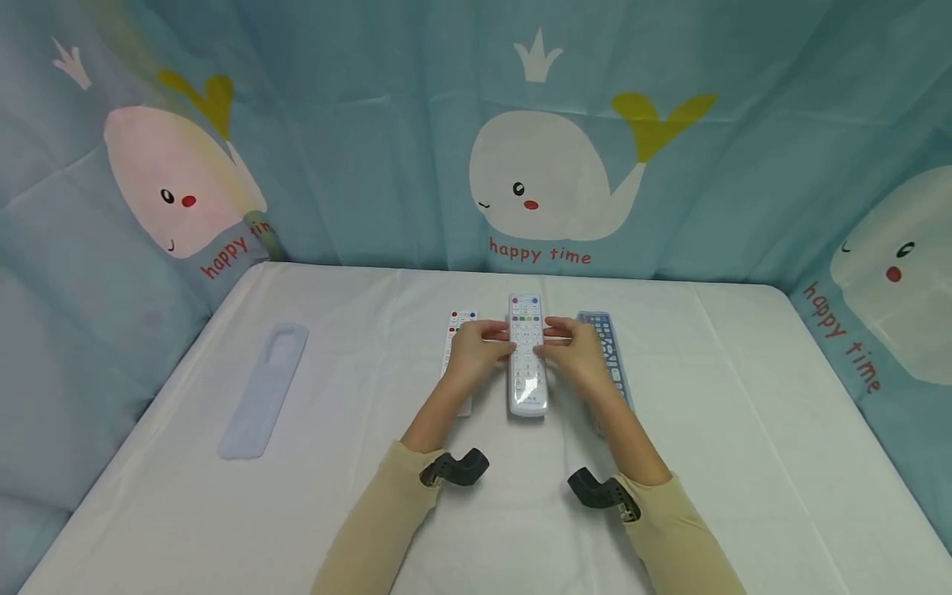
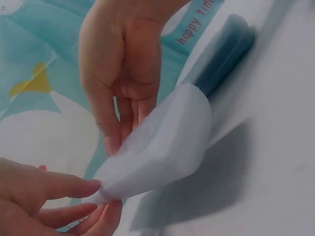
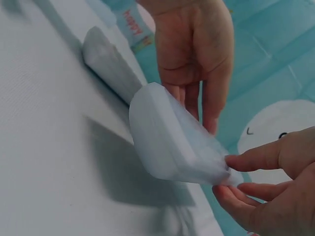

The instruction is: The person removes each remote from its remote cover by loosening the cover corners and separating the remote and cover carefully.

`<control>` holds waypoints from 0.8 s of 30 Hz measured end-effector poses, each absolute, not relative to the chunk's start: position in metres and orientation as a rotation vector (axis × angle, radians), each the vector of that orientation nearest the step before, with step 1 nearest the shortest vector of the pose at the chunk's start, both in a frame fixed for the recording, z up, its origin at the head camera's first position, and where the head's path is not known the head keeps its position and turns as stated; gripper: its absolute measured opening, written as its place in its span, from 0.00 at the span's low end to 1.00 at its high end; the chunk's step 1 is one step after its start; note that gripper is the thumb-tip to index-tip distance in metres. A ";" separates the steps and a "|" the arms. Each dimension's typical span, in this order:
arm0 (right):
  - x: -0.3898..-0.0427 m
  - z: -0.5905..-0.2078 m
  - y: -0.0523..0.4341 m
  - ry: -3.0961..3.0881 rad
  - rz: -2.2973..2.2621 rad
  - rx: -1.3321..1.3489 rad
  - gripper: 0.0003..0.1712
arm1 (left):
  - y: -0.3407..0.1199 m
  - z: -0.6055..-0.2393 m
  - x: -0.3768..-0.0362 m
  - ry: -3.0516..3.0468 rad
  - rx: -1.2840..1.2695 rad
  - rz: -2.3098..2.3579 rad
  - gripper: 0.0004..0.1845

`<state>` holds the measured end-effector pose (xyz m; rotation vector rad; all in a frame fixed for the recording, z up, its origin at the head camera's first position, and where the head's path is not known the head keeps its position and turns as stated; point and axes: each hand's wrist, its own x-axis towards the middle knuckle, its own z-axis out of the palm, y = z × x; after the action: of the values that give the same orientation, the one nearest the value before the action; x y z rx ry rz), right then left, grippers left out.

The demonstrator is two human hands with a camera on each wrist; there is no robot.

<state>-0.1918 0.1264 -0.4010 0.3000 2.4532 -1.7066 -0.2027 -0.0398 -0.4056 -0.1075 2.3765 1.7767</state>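
Pinching the middle remote (image 1: 528, 376) by opposite edges, my left hand (image 1: 474, 351) and right hand (image 1: 580, 354) likely keep it steady.

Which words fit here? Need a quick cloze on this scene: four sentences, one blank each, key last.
1. The left hand and the right hand hold the glossy remote, the ____ one of three side by side.
2. The blue-grey remote lies partly hidden by the person's ____ hand.
3. The pale flat piece lies toward the person's ____.
4. Below the middle whale print, red lettering reads "happy ____".

Missing words: middle; right; left; time.
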 end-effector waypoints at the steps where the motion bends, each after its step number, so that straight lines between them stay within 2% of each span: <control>1: -0.191 -0.399 0.127 2.448 -1.708 0.301 0.34 | -0.041 -0.404 -0.203 2.364 -0.107 1.782 0.21; 12: -0.186 -0.383 0.135 2.393 -1.761 0.142 0.31 | -0.055 -0.395 -0.204 2.184 -0.032 1.840 0.23; 24: -0.184 -0.379 0.138 2.332 -1.832 0.092 0.30 | -0.065 -0.395 -0.200 2.030 0.020 1.926 0.22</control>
<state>-0.1838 0.1384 -0.3790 0.0923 2.3321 -1.8316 -0.1996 -0.0649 -0.3947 0.0203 2.0299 1.9256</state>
